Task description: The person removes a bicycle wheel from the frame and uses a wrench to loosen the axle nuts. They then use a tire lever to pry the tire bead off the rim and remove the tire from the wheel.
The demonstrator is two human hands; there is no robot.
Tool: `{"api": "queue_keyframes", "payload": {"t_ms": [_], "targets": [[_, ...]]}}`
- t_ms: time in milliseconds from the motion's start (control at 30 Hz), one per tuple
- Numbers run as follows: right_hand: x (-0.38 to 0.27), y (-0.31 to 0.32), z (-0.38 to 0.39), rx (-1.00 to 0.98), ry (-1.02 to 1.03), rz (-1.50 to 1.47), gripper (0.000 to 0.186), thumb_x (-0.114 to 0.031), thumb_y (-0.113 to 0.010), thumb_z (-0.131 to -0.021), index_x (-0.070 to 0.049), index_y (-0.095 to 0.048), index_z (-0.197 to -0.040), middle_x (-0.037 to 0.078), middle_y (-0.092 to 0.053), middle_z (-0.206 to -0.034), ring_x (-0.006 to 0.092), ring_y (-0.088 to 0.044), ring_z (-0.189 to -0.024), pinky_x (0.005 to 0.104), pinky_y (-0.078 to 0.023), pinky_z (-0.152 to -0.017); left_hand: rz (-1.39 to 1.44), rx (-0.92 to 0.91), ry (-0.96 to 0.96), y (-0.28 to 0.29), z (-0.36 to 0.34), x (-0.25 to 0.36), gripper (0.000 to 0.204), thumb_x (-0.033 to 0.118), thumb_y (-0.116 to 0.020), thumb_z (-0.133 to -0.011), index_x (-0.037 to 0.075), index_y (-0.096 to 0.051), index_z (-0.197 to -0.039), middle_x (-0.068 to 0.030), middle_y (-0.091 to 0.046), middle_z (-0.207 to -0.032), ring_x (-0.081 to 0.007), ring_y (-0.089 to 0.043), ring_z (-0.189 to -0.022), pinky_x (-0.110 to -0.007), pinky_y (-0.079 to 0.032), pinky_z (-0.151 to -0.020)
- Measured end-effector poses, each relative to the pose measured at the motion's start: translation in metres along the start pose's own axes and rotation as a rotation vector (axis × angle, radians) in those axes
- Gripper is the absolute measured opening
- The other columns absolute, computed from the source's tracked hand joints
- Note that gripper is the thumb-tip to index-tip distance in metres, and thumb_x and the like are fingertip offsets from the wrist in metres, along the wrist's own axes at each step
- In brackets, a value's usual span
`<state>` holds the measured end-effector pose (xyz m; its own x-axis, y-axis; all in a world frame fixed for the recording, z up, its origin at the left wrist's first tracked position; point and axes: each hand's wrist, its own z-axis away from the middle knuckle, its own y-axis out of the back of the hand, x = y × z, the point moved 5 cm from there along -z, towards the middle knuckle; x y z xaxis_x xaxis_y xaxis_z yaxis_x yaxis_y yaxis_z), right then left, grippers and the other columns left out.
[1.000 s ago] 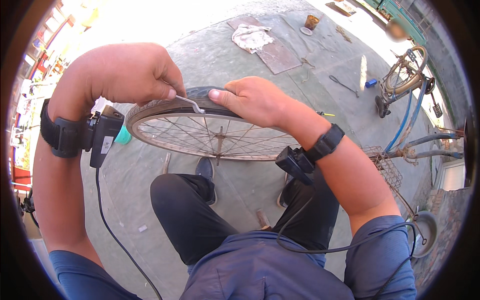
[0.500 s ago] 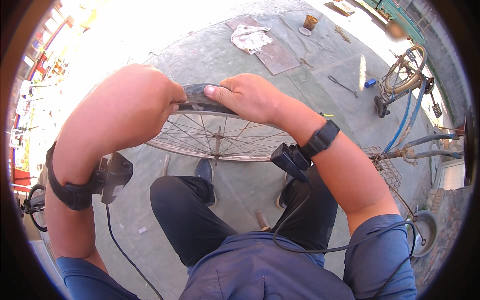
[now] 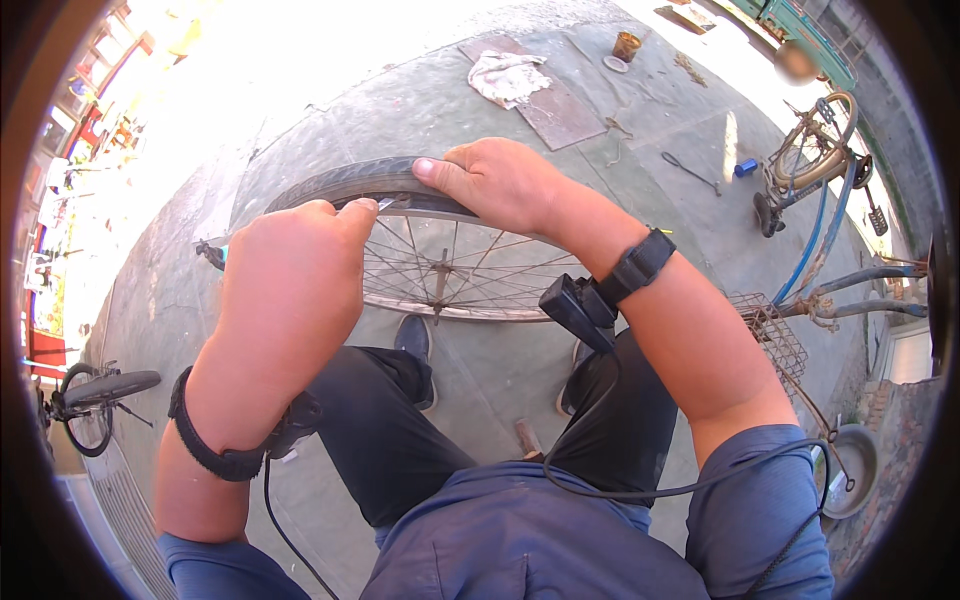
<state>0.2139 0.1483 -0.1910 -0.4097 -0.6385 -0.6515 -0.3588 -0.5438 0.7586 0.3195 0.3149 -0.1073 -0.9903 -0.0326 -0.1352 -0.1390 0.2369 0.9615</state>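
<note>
An upright-held bicycle wheel tilts away from me above my legs, its spokes and hub showing. My left hand is closed on a thin metal lever, its tip at the inner edge of the black tire; most of the lever is hidden by my fingers. Just right of it, my right hand grips the top of the tire, thumb lying over the tread. The far left part of the wheel is hidden behind my left hand and forearm.
A dismantled bicycle lies at right, with a wire basket and metal basin nearer me. Ahead are a board with a cloth, a rusty can and a blue cylinder. Another bicycle is at left.
My left hand and forearm have swung down and inward, turning so the back of the hand covers more of the lever and wheel. My right hand has shifted slightly up with the tire.
</note>
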Motion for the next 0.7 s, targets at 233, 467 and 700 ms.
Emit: {"api": "queue_keyframes", "payload": {"t_ms": [233,467,700], "targets": [[-0.003,0.003,-0.001,0.000,-0.008,0.040,0.076,-0.063,-0.037,-0.106,0.002,-0.074,-0.088,0.026,-0.073,-0.093,0.0451,-0.068,-0.096,0.0528,-0.052,-0.087,-0.045,0.100,0.083,-0.013,0.011,0.010,0.025,0.007,-0.067,-0.092,0.008,-0.075,-0.116,-0.0120,-0.067,-0.077,-0.0328,-0.070,-0.069,-0.043,-0.054,-0.060],[0.002,0.003,-0.007,0.015,-0.020,0.045,0.076,-0.063,-0.037,-0.106,0.001,-0.075,-0.091,0.026,-0.073,-0.095,0.0454,-0.068,-0.098,0.0527,-0.052,-0.089,-0.013,0.145,0.149,-0.026,0.008,0.012,0.023,0.009,-0.066,-0.093,0.008,-0.074,-0.115,-0.0125,-0.070,-0.084,-0.0337,-0.071,-0.073,-0.044,-0.056,-0.062],[-0.003,0.006,-0.007,0.011,-0.035,0.061,0.075,-0.062,-0.037,-0.106,0.001,-0.076,-0.093,0.027,-0.073,-0.097,0.0458,-0.068,-0.100,0.0527,-0.052,-0.091,0.050,0.235,0.240,-0.036,0.014,0.017,0.026,0.008,-0.065,-0.092,0.006,-0.073,-0.117,-0.0121,-0.068,-0.080,-0.0335,-0.072,-0.071,-0.043,-0.056,-0.059]]}}
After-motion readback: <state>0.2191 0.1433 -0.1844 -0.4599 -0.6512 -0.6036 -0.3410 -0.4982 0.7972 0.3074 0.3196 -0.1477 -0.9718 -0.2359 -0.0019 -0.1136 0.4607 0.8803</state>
